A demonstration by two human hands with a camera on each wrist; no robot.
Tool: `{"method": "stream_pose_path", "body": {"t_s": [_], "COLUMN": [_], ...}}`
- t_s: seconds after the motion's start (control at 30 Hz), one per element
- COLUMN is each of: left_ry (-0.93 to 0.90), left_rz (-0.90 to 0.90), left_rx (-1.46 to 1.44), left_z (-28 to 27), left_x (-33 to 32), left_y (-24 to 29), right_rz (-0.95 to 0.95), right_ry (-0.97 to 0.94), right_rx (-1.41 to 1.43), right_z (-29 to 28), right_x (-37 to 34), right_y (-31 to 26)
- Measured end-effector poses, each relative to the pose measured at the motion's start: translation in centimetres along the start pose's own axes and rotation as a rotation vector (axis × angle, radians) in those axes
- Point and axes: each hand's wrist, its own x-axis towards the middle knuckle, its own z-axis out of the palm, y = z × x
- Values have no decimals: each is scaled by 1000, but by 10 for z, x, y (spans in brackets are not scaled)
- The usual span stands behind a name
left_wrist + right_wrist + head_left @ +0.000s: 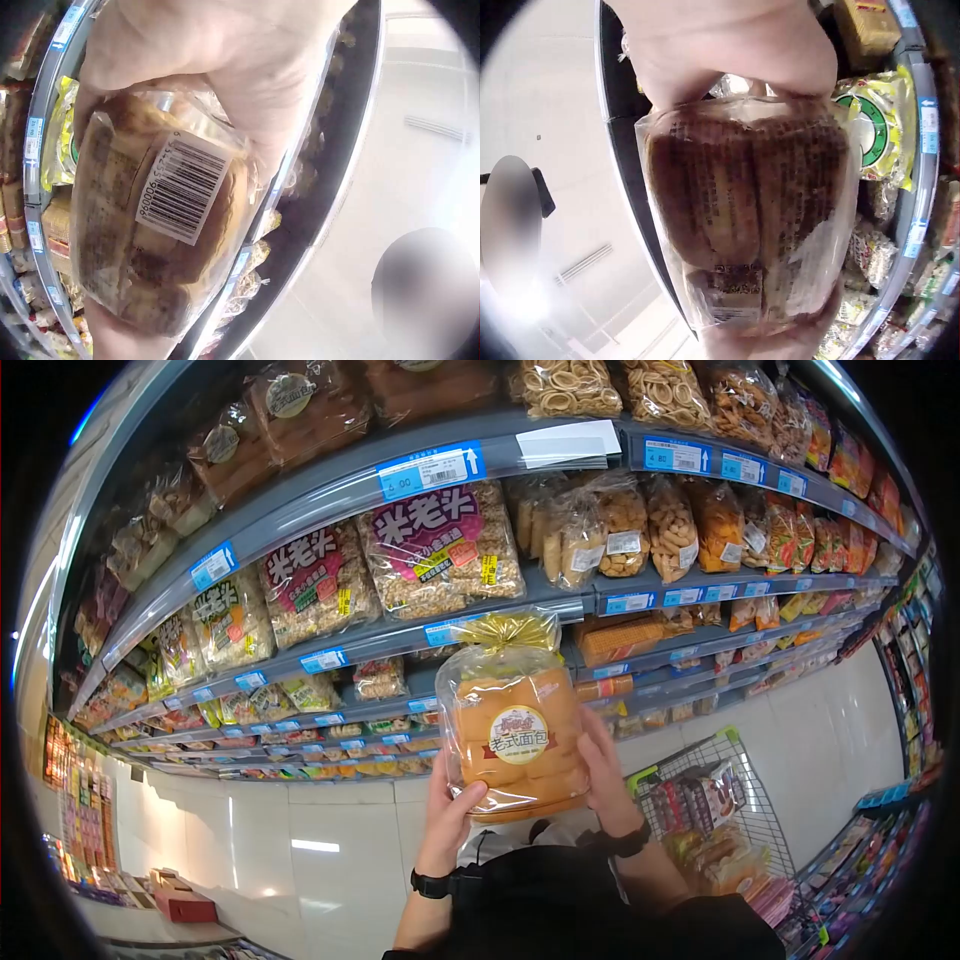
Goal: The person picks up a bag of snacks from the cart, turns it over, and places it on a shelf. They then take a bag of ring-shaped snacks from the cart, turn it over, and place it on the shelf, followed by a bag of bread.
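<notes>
Both hands hold a clear bag of bread (520,785) upright in front of the shelves. It has a round printed label (519,735) on its front, and its top is gathered under a gold tie (507,630). My left hand (449,805) grips the lower left side, thumb over the front. On the opposite side my right hand (604,778) grips the bag's edge. The left wrist view shows a white barcode sticker (184,187) on the bag's underside. Small printed text and a square code (739,279) cover the plastic in the right wrist view.
Shelves (555,610) of bagged snacks stand ahead, with large puffed-grain bags (440,550) behind the bread and blue price tags along the edges. A wire shopping cart (770,800) with several packages stands at the lower right. A red box (190,900) sits at the lower left.
</notes>
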Motion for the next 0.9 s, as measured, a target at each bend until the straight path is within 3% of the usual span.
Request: {"method": "stream_pose_path", "body": {"t_s": [0.07,0.2,0.67,0.9], "left_ry": [23,20,51,20], "left_rz": [-4,-50,-94,-77], "left_rx": [5,-86,-105,-59], "left_z": [-1,-5,-3,-5], "left_x": [-1,2,7,8], "left_y": [1,-3,-1,1], "right_rz": [160,191,206,243], "right_ry": [137,168,1,34], "right_rx": [189,177,231,295], "right_z": [-1,-2,-9,-17], "right_x": [0,3,12,16], "right_y": [4,5,10,16]}}
